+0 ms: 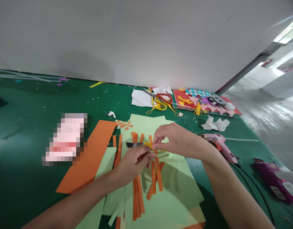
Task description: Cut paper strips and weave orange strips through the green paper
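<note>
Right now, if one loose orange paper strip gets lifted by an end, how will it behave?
Probably floppy: the orange strips are long, narrow and thin, so a lifted end would likely droop. Likely very light; a push may scatter them over the green sheet. Being cut paper, they could crease or tear under a hard pinch.

Table [29,127] dark green. Orange strips [158,173] lie on pale green sheets [177,194] near the front edge, with a small orange-and-white checker weave [124,124] just beyond. Toward the far right corner: red board [182,95] with blue-and-white checker patch [196,93], red-handled scissors [164,97]; pink glue gun [220,144] nearer the right edge.
</note>
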`<state>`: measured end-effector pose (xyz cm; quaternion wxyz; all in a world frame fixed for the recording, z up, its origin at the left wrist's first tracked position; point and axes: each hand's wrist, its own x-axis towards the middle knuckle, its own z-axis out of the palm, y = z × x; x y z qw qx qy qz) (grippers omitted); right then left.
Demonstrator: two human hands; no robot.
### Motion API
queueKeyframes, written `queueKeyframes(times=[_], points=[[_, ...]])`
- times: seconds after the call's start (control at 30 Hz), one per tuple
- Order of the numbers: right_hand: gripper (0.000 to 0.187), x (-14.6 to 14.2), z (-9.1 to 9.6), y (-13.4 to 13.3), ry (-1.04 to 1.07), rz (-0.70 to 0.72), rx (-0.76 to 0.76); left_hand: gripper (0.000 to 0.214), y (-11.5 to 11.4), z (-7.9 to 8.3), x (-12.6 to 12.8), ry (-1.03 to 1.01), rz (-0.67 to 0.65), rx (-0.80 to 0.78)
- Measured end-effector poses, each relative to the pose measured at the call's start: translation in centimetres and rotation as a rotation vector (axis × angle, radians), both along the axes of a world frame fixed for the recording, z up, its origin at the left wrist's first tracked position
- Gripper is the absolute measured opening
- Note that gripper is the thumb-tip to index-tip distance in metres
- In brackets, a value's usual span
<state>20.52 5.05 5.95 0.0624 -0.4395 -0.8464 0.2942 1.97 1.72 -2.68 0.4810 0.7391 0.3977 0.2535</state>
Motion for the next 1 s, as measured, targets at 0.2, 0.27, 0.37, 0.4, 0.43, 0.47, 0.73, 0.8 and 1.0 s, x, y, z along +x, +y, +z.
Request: queueKeyframes(times=[0.2, 0.27, 0.37, 0.4, 0.43, 0.47, 0.73, 0.8, 1.0], points=[[0.016, -0.09, 0.00, -0.13, 0.026, -0.042, -0.002, 0.028, -0.07, -0.01, -0.06, -0.014, 0.024, -0.001], [0.016, -0.12, -0.05, -0.12, 0.025, -0.039, -0.008, 0.028, -0.11, -0.04, -0.08, -0.019, 0.025, -0.010], [0.015, -0.08, -0.05, -0.08, 0.029, -0.029, -0.001, 0.028, -0.14, -0.11, -0.12, -0.028, 0.028, -0.024], [0.016, -0.05, -0.04, -0.07, 0.033, -0.028, 0.002, 0.028, -0.14, -0.12, -0.13, -0.030, 0.029, -0.024], [0.016, -0.03, -0.03, -0.06, 0.038, -0.027, 0.005, 0.028, -0.14, -0.14, -0.14, -0.032, 0.031, -0.023], [0.016, -0.01, -0.02, -0.05, 0.040, -0.025, 0.006, 0.028, -0.13, -0.14, -0.14, -0.034, 0.030, -0.022], [0.017, -0.08, -0.03, -0.08, 0.037, -0.004, -0.003, 0.029, -0.04, -0.21, -0.06, -0.017, 0.047, 0.001], [0.016, 0.09, 0.07, 0.01, 0.046, -0.001, -0.012, 0.030, -0.03, -0.06, -0.04, -0.009, 0.051, 0.006], [0.016, 0.76, 0.48, 0.36, 0.099, -0.009, -0.031, 0.029, 0.04, 0.47, -0.03, -0.031, 0.076, 0.001]])
